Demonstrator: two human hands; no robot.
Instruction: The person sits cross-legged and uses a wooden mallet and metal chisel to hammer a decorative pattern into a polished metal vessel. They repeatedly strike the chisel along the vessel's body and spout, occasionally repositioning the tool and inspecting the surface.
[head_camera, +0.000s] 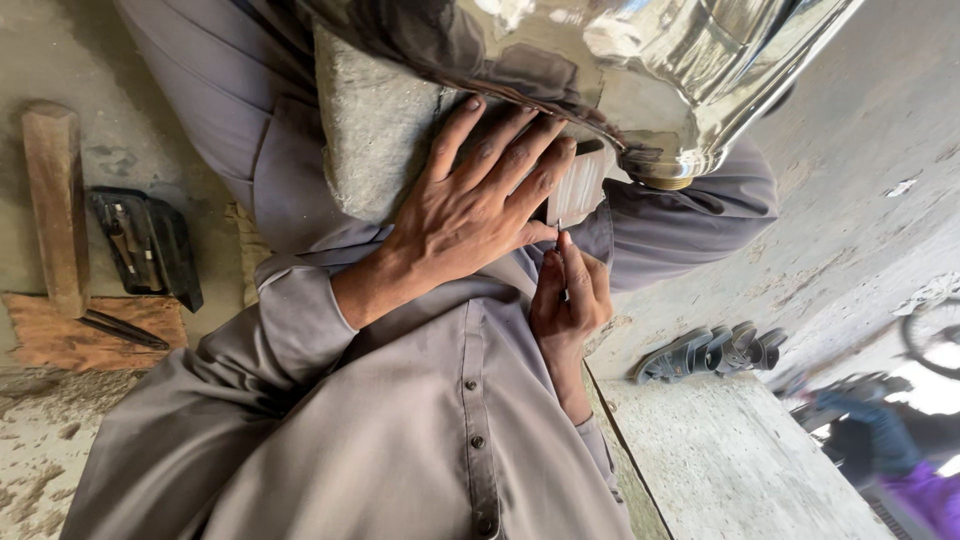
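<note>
My left hand (475, 205) lies flat with its fingers spread on a grey stone block (365, 130) in my lap. Its fingertips and thumb press against a small pale ribbed metal piece (580, 188). My right hand (566, 300) sits just below it and pinches a thin metal pin (560, 226) between thumb and fingers. The pin's tip stands at the lower edge of the ribbed piece, by my left thumb. A big shiny metal vessel (620, 70) with a brass-coloured neck (665, 181) rests over my knees, right above both hands.
On the ground to the left lie a wooden block (55, 200), a black tray of small tools (145, 245) and a dark tool (125, 328) on a reddish board (60, 345). Sandals (705, 352) and a concrete ledge (730, 460) are at right, with a bicycle wheel (935, 330) and a crouching person (880, 440) beyond.
</note>
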